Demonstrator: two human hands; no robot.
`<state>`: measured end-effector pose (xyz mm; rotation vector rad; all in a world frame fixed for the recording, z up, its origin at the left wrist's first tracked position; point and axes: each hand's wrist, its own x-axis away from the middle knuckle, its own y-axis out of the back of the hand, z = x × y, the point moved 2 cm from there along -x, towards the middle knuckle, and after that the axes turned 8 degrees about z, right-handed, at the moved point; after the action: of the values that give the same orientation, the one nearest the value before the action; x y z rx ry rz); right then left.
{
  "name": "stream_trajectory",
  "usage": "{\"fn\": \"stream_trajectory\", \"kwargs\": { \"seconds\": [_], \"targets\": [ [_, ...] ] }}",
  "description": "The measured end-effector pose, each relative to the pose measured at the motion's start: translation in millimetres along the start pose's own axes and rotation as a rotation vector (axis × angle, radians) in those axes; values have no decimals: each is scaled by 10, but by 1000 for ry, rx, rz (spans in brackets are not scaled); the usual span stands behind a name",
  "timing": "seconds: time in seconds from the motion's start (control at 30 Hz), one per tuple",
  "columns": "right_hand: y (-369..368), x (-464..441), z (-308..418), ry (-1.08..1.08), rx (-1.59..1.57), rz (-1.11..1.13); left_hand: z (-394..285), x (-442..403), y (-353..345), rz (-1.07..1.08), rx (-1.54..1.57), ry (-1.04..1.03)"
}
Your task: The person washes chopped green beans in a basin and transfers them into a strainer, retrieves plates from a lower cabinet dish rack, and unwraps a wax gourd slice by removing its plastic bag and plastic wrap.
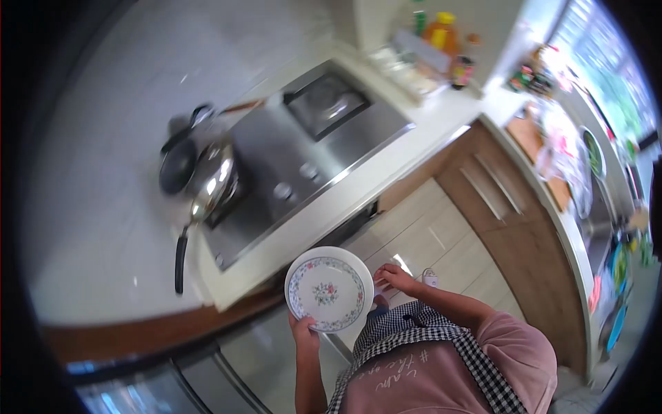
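Observation:
My left hand (303, 331) grips a white round plate (327, 293) by its lower left rim, with the thumb on the upper face. The plate has a blue-grey patterned border and a pink flower motif in the middle. No food shows on it. Just off the plate's right edge is my right hand (394, 277), its fingers loosely bent and apart, holding nothing that I can see. Both hands are in front of my checked apron (407, 331), over the floor before the counter.
A steel gas hob (276, 148) is set in the counter. On its left burner sits a shiny metal pan (215, 172) with a black handle, beside a dark pan (179, 165). Bottles (441, 34) stand in the corner. Plastic bags (562, 141) lie near the sink (598, 217).

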<state>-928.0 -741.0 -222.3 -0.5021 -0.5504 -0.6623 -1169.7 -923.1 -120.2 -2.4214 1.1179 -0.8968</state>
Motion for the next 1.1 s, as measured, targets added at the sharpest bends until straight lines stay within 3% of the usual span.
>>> {"fn": "stream_trajectory", "kwargs": {
  "seconds": [0.13, 0.27, 0.47, 0.67, 0.73, 0.83, 0.87, 1.0, 1.07, 1.1],
  "targets": [
    [-838, 1207, 736, 211, -109, -65, -354, 48, -43, 240, 49, 13],
    [-1961, 1619, 1074, 459, 161, -244, -639, -144, 259, 497, 13, 47],
    [-3488, 2124, 1255, 796, 627, -884, -1660, 430, 395, 808, 83, 144],
    [-5099, 2289, 1347, 861, 518, -1189, -2833, 659, 928, 1088, 76, 232],
    [-5795, 2173, 1552, 896, 336, -1215, -3420, 638, 1138, 1169, 55, 234],
    [-7417, 1701, 1684, 961, 138, -1285, -4597, 543, 1989, 1326, -19, 196],
    [-5923, 2120, 1627, 991, 75, -1313, -3610, 478, 686, 1390, -71, 172],
    [-5177, 2193, 1339, 1131, -199, -1330, -3217, 408, -181, 1598, -344, 146],
    [-5233, 2052, 1329, 1228, -372, -1275, -3330, 446, -381, 1712, -421, 41],
    [-4804, 1648, 1137, 1277, -426, -1268, -2936, 129, -522, 1757, -454, -20]
  ]
}}
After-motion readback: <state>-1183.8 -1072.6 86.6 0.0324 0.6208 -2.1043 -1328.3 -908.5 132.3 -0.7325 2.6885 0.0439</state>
